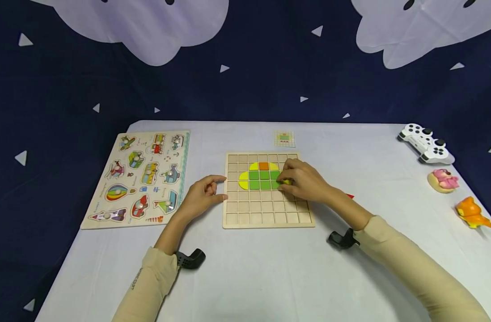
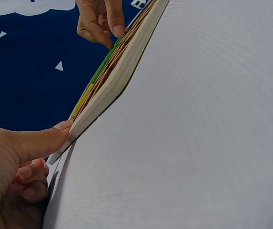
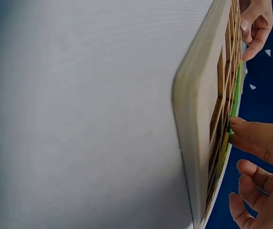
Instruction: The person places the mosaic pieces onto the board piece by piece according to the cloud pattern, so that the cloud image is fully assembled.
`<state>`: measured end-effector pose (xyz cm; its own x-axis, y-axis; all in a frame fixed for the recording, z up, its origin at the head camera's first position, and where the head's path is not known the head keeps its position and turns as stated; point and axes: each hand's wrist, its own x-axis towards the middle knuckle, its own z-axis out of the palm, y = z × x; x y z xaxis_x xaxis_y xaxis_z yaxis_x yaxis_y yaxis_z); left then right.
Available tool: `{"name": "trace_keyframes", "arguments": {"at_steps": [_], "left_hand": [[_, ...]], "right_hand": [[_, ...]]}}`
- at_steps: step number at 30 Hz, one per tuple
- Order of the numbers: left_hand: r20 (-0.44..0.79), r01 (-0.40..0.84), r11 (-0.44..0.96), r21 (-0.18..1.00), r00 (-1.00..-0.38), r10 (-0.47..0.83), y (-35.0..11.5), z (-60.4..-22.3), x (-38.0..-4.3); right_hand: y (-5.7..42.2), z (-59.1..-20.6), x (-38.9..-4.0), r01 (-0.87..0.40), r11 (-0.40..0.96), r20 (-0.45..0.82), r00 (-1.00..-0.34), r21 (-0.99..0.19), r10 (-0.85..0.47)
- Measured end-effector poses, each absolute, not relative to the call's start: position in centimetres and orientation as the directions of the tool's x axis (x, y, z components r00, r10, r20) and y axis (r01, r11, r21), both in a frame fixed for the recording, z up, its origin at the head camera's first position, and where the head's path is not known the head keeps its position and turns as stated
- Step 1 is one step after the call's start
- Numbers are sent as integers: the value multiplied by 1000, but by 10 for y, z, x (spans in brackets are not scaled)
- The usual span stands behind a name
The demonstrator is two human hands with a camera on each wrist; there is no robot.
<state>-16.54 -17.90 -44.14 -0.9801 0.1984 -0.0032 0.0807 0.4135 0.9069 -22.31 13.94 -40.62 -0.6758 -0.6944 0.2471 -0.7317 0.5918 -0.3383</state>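
A square wooden grid board [image 1: 249, 219] lies flat mid-table. Green square tiles [image 1: 265, 175] fill a block of its cells, with an orange tile [image 1: 263, 166] above them and curved yellow tiles [image 1: 243, 180] at the left and top corners. My right hand [image 1: 306, 181] is over the board's right side, its thumb and forefinger pinching a yellow piece [image 1: 286, 182] beside the green tiles; the fingers partly hide it. At the left edge, my left hand [image 1: 199, 194] touches the frame with thumb and forefinger, the other fingers loosely bent.
A vehicle-picture peg puzzle [image 1: 134, 179] lies to the left. Behind the board is a small pattern card [image 1: 284, 139]. A red piece [image 1: 350, 196] shows past my right forearm. Far right are a white game controller [image 1: 426, 144], a pink figure [image 1: 443, 180] and an orange toy [image 1: 472, 212].
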Motion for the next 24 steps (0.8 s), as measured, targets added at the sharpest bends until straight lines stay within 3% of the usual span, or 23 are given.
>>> {"name": "trace_keyframes", "arguments": {"at_steps": [7,13,24], "left_hand": [[-2,83,409,909,-979,205,-178,-443,-166],[-3,83,412,907,-979,204,-180,-443,-166],[-3,85,416,905,-979,206,-179,-440,-165]], "right_hand": [[147,-395,-224,-720,605,240,-688,-339,-685],[172,-384,-223,-675,639,256,-735,-369,-628],[230,-384,-206,-570,739,176,-819,-360,-546]]}}
